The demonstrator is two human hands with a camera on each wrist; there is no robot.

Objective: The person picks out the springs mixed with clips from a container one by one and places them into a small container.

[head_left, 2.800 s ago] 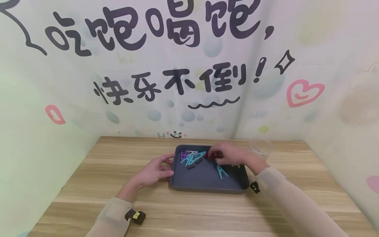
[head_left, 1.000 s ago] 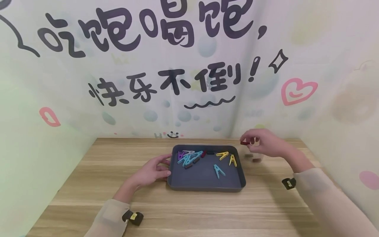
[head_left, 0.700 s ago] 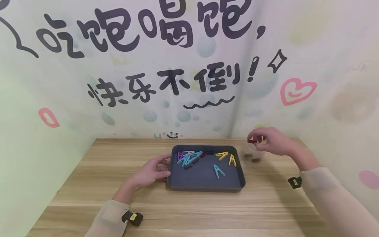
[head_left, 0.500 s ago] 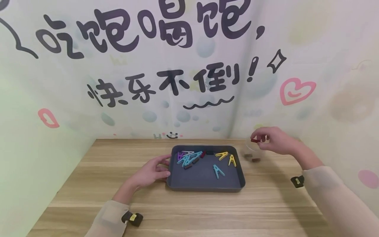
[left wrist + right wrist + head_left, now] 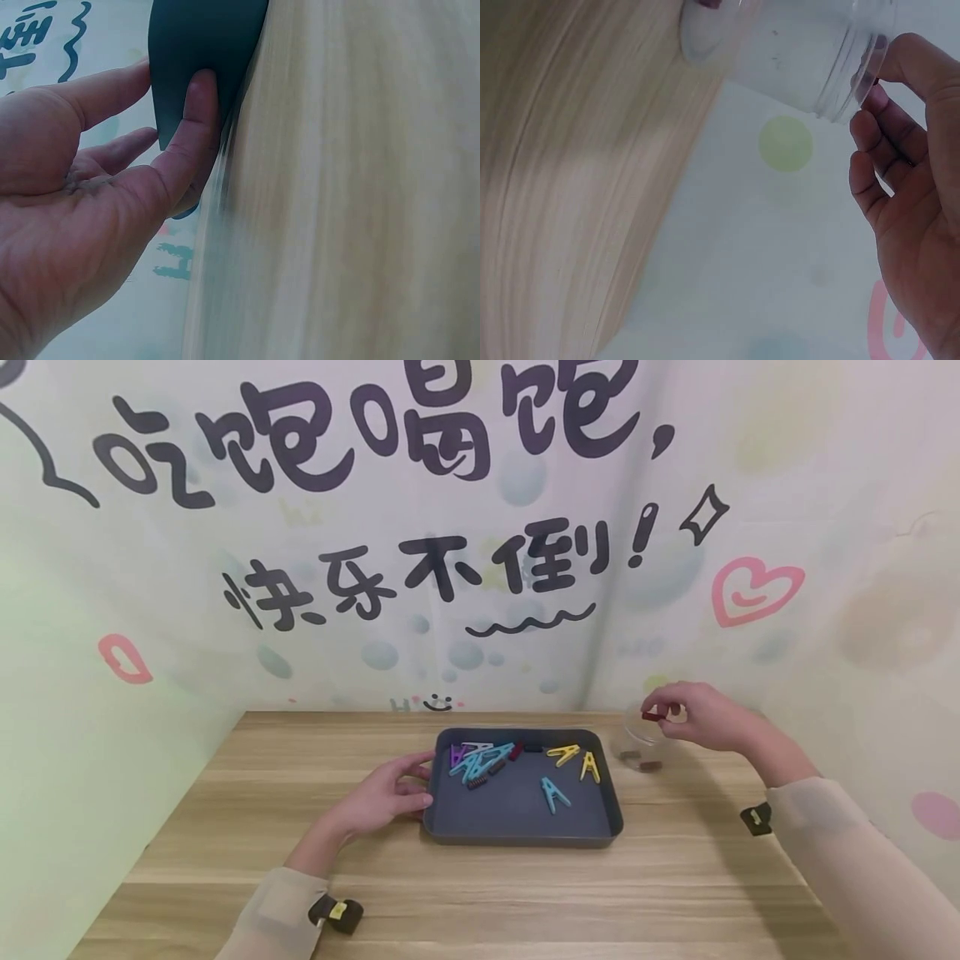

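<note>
My right hand (image 5: 701,717) pinches a small dark red oblong piece (image 5: 653,716) over the rim of a clear plastic jar (image 5: 632,731). In the right wrist view the fingertips are at the jar's threaded mouth, and the piece is mostly hidden. Two small dark pieces lie at the jar's bottom. My left hand (image 5: 378,795) touches the left side of a dark grey tray (image 5: 525,840). The left wrist view shows its thumb and fingers lightly against the tray's outer wall (image 5: 199,37).
Inside the tray lie blue clothes pegs (image 5: 554,795), yellow pegs (image 5: 589,767), a purple peg (image 5: 457,754) and a white one. Small dark ribbed pieces (image 5: 477,782) and another dark red piece (image 5: 517,751) lie among them. A printed cloth wall stands behind the wooden table (image 5: 480,902).
From inside the tray, my right hand has brought the dark red piece rightward to the jar's mouth, moving only slightly in the last half second. The left hand stays at the tray.
</note>
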